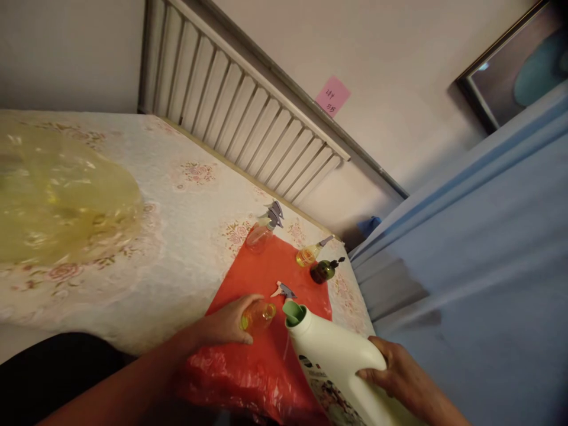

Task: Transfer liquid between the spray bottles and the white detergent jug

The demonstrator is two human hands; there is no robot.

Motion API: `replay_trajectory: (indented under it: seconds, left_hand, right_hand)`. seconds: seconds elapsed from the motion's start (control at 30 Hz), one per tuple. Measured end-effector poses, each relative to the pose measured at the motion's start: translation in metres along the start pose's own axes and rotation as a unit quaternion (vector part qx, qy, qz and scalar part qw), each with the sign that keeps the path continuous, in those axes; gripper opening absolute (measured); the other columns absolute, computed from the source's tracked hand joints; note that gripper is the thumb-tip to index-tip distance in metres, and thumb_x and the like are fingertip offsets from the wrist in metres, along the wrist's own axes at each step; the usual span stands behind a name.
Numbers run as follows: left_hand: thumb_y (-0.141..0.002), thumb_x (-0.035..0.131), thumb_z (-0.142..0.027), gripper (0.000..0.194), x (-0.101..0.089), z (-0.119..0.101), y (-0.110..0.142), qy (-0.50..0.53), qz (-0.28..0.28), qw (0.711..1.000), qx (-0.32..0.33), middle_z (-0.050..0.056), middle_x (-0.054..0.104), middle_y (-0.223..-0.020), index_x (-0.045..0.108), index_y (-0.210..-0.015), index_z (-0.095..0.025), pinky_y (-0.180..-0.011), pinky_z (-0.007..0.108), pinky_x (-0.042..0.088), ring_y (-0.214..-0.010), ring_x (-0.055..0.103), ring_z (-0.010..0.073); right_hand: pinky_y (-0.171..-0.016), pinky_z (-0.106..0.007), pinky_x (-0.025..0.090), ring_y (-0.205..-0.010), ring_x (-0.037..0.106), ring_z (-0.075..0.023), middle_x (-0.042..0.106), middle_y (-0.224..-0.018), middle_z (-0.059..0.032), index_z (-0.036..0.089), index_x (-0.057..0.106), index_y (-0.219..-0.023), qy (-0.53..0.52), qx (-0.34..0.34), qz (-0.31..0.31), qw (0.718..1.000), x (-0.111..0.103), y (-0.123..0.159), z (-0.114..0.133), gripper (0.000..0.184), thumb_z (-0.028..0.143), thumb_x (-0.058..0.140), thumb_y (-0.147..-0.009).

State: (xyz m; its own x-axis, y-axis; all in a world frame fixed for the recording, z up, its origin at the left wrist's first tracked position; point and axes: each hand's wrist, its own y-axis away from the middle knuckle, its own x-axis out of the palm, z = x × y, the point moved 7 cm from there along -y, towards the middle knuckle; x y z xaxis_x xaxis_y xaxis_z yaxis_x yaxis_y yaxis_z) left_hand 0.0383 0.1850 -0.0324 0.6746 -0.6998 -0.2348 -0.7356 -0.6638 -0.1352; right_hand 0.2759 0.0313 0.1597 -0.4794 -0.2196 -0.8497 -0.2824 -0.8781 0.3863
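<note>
My left hand (233,319) is wrapped round a small clear bottle (258,315) with yellow liquid low inside, its open mouth facing right. My right hand (393,370) grips a large cream jug (339,349) with a printed label. The jug leans toward the bottle, and a green spout (293,312) shows in its uncapped mouth, a short gap away from the bottle. A detached spray head (284,290) lies on the red plastic sheet (261,272) just beyond both hands.
Farther back stand a clear spray bottle (260,236), a yellow spray bottle (307,255) and a dark green pump bottle (323,271). A big yellow plastic bag (66,195) sits at left on the floral cloth (186,225). A radiator (239,112) borders the back; a blue curtain (488,254) hangs right.
</note>
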Motion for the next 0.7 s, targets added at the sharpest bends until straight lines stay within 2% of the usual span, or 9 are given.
replay_trajectory:
  seconds: [0.3, 0.47, 0.7]
  left_hand:
    - [-0.054, 0.074, -0.016, 0.084, -0.003, -0.011, 0.0, -0.013, -0.009, 1.0, 0.014, 0.004, 0.053, -0.135, 0.044, -0.131, -0.026, -0.106, 0.037, 0.038, -0.125, 0.049, 0.028]
    - [-0.056, 0.073, -0.018, 0.083, -0.001, -0.003, -0.001, -0.014, -0.013, 1.0, 0.014, 0.004, 0.051, -0.137, 0.042, -0.133, -0.027, -0.106, 0.038, 0.038, -0.125, 0.048, 0.0281]
    - [-0.056, 0.073, -0.019, 0.085, 0.0, -0.001, -0.001, -0.025, -0.007, 0.999, 0.019, 0.005, 0.051, -0.138, 0.041, -0.134, -0.027, -0.106, 0.039, 0.038, -0.127, 0.047, 0.0289]
  right_hand:
    - [-0.055, -0.021, 0.041, -0.065, 0.056, -0.0145, 0.064, -0.072, -0.0004, 0.017, 0.062, -0.08, 0.024, -0.012, 0.008, 1.0, 0.001, -0.003, 0.002, 0.023, 0.037, 0.066, -0.071]
    - [-0.06, -0.022, 0.044, -0.073, 0.061, -0.018, 0.068, -0.079, -0.0018, 0.018, 0.063, -0.083, 0.029, -0.02, 0.024, 0.999, 0.002, -0.005, 0.006, 0.023, 0.037, 0.066, -0.072]
    - [-0.059, -0.023, 0.044, -0.072, 0.063, -0.0189, 0.07, -0.079, -0.0019, 0.018, 0.064, -0.082, 0.057, -0.027, 0.024, 0.998, 0.0, -0.007, 0.011, 0.021, 0.036, 0.067, -0.072]
